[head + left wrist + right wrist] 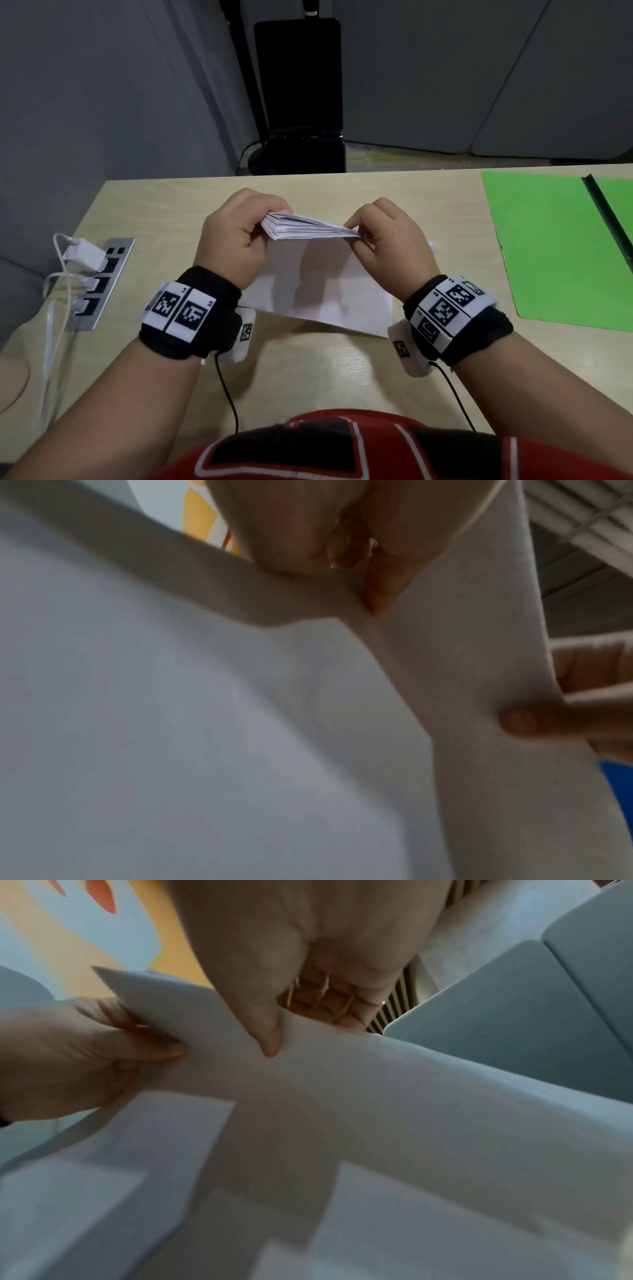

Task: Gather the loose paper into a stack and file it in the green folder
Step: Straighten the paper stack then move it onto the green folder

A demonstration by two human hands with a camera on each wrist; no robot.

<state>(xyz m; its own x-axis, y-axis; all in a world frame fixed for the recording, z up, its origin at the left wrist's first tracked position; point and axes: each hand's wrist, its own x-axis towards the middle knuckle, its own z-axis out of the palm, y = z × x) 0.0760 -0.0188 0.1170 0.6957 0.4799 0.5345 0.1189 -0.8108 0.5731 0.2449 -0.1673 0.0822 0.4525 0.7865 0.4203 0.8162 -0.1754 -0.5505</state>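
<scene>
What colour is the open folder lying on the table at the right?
Bright green folder, with a dark spine down its fold; the head view shows it best.

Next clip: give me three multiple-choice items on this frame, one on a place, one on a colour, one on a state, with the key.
1. Where is the folder?
A. on the table, to the person's right
B. on the floor
C. under the paper stack

2. What colour is the folder?
A. blue
B. green
C. red

3. How is the paper stack held?
A. flat on the table
B. by one hand
C. upright, by both hands

Key: A, it lies open at the table's right edge; B, bright green; C, left hand and right hand grip its ends.
</scene>
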